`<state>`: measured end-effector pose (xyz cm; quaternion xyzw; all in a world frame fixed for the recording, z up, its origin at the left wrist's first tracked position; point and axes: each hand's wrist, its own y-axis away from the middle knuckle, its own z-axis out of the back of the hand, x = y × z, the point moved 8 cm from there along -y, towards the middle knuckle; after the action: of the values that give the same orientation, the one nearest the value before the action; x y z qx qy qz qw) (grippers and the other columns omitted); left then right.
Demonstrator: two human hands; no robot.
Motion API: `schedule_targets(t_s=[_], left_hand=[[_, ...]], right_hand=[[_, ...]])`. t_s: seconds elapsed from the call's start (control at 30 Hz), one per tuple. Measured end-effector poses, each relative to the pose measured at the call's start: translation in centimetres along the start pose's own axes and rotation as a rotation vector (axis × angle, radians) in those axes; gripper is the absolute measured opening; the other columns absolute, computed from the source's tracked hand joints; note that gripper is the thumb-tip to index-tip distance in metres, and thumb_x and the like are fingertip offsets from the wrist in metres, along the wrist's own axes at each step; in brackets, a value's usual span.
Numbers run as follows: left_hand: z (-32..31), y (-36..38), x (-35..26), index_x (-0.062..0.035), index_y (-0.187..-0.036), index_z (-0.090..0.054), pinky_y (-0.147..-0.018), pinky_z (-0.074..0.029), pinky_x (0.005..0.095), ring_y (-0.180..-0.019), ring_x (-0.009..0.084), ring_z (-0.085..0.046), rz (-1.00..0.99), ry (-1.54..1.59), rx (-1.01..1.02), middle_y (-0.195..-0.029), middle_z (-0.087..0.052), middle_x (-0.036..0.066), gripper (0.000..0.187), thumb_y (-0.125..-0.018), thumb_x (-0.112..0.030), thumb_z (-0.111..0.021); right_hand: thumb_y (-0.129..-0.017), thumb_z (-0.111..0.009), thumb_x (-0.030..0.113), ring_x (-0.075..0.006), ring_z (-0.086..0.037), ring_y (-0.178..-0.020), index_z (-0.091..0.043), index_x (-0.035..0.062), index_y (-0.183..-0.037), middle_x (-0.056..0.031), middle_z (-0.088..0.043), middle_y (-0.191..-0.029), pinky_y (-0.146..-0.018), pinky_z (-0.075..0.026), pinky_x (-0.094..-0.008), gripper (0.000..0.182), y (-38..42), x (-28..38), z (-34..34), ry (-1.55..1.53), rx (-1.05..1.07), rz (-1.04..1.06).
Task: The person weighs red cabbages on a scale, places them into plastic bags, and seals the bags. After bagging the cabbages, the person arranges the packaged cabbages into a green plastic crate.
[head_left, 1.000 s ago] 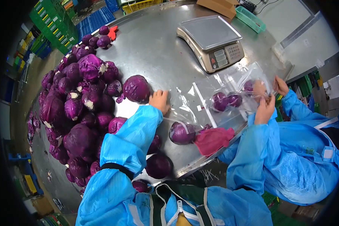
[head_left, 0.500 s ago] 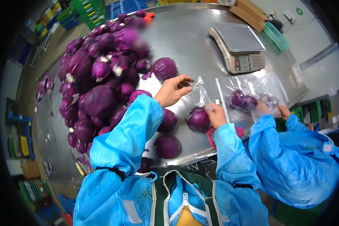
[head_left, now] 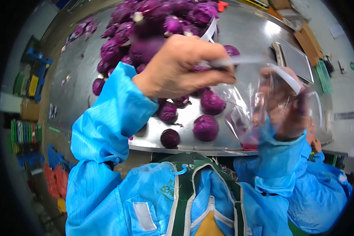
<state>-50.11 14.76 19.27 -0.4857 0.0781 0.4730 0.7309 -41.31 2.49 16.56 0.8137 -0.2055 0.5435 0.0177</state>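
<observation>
My left hand [head_left: 188, 67] is raised in front of the purple cabbage pile [head_left: 145, 45], its thumb and fingers pinched on the edge of a clear plastic bag [head_left: 242, 104] with a white strip. To its right, my right hand [head_left: 281, 102] is seen through the clear plastic, blurred by motion; its grip is unclear. The bag hangs between and around the hands. Loose round cabbages lie on the metal table below, among them one near the front edge [head_left: 205, 128] and a smaller dark one [head_left: 170, 138].
A scale [head_left: 297, 63] stands at the back right, near a cardboard box [head_left: 308, 42] and a green basket [head_left: 325, 76]. A co-worker's blue sleeve [head_left: 322, 196] is close by on the right. The table's front edge [head_left: 185, 151] runs before my body.
The view has shifted. My left hand, open before, now pinches the bag and is higher. My right hand has left the cabbage on the table and risen behind the plastic.
</observation>
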Motion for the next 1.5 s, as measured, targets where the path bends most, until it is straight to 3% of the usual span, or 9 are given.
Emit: schedule_targets(t_s=[0.1,0.27,0.3,0.47,0.53,0.87,1.07,1.23,1.5], left_hand=[[4.8,7.6,2.6,-0.0005,-0.087,-0.063,-0.046,-0.044,0.0226,-0.057,0.0094,-0.058,0.521,0.522,-0.23,-0.067,-0.061,0.004,0.011,-0.087,-0.011,-0.059],[13.7,29.6,3.5,-0.0106,-0.109,-0.047,-0.059,-0.042,0.0265,-0.053,0.0071,-0.042,0.197,1.12,-0.794,-0.062,-0.04,-0.005,0.019,-0.096,-0.025,-0.043],[15.4,37.8,3.4,-0.0109,-0.114,-0.043,-0.051,-0.041,0.0257,-0.047,0.0056,-0.04,0.28,0.974,-1.215,-0.058,-0.036,-0.007,0.024,-0.096,-0.026,-0.042],[13.2,55.1,-1.4,-0.0052,-0.116,-0.05,-0.044,-0.04,0.0248,-0.044,0.0052,-0.038,0.495,0.539,-1.488,-0.057,-0.037,-0.004,0.035,-0.091,-0.029,-0.052],[8.6,50.0,-0.3,-0.0052,-0.112,-0.052,-0.048,-0.042,0.022,-0.048,0.0064,-0.045,1.202,0.555,-1.136,-0.064,-0.049,-0.002,0.035,-0.085,-0.026,-0.061],[0.8,37.9,4.6,-0.0083,-0.108,-0.06,-0.061,-0.042,0.0268,-0.066,0.0104,-0.049,1.308,0.042,-0.044,-0.072,-0.056,0.002,0.042,-0.07,-0.016,-0.075],[0.8,32.2,8.6,-0.0031,-0.106,-0.058,-0.072,-0.047,0.0315,-0.077,0.0209,-0.062,1.084,0.223,-0.344,-0.083,-0.064,0.012,0.029,-0.088,-0.024,-0.052],[-1.1,22.6,14.7,-0.0041,-0.133,-0.03,-0.075,-0.046,0.0475,-0.087,0.0413,-0.06,1.115,-0.437,-0.018,-0.1,-0.06,0.025,0.08,-0.077,-0.051,-0.063],[-6.0,21.5,17.8,-0.005,-0.139,-0.019,-0.079,-0.047,0.0478,-0.096,0.0436,-0.055,1.296,-0.556,-0.353,-0.117,-0.045,0.024,0.109,-0.059,-0.048,-0.079]], right_hand=[[-0.09,-0.044,0.049,-0.0244,-0.063,-0.085,-0.043,-0.0041,-0.125,-0.0217,-0.059,-0.106,-0.073,-0.052,-0.0326,0.063,-2.0,-3.3,0.4,-0.039,0.116,-0.069],[-0.082,-0.066,0.018,-0.0185,-0.057,-0.099,-0.05,0.0007,-0.122,-0.0124,-0.06,-0.107,-0.085,-0.044,-0.0307,0.046,-3.1,-16.0,6.3,0.814,0.001,-0.194],[-0.079,-0.068,0.017,-0.0211,-0.056,-0.102,-0.049,0.0011,-0.123,-0.0131,-0.059,-0.111,-0.088,-0.043,-0.0321,0.051,-3.0,-17.2,5.1,0.827,0.016,-0.206],[-0.056,-0.082,0.035,-0.0381,-0.034,-0.126,-0.037,0.0132,-0.136,-0.0196,-0.036,-0.137,-0.102,-0.028,-0.0481,0.094,-5.4,-21.2,-8.3,1.358,0.405,0.23],[-0.056,-0.082,0.035,-0.039,-0.025,-0.132,-0.033,0.0207,-0.138,-0.0215,-0.029,-0.141,-0.1,-0.026,-0.0556,0.096,-5.3,-25.6,-11.4,1.473,0.487,0.185],[-0.056,-0.078,0.018,-0.0405,-0.034,-0.119,-0.049,0.0169,-0.124,-0.0212,-0.036,-0.128,-0.096,-0.033,-0.0485,0.074,-5.3,-27.2,-9.4,1.317,0.166,0.166],[-0.064,-0.075,0.018,-0.0272,-0.049,-0.113,-0.045,0.006,-0.127,-0.0142,-0.049,-0.122,-0.098,-0.039,-0.0396,0.071,-0.6,-23.4,-0.7,0.278,-0.286,-0.334],[-0.082,-0.064,0.02,-0.0259,-0.051,-0.114,-0.045,0.0071,-0.125,-0.0102,-0.052,-0.122,-0.101,-0.039,-0.0437,0.05,1.7,-20.3,9.2,-0.492,-0.585,-0.241],[-0.079,-0.065,0.018,-0.0226,-0.054,-0.109,-0.049,0.0118,-0.122,-0.0063,-0.055,-0.115,-0.093,-0.045,-0.0415,0.047,4.6,-15.0,20.0,-0.203,-0.797,-0.148]])
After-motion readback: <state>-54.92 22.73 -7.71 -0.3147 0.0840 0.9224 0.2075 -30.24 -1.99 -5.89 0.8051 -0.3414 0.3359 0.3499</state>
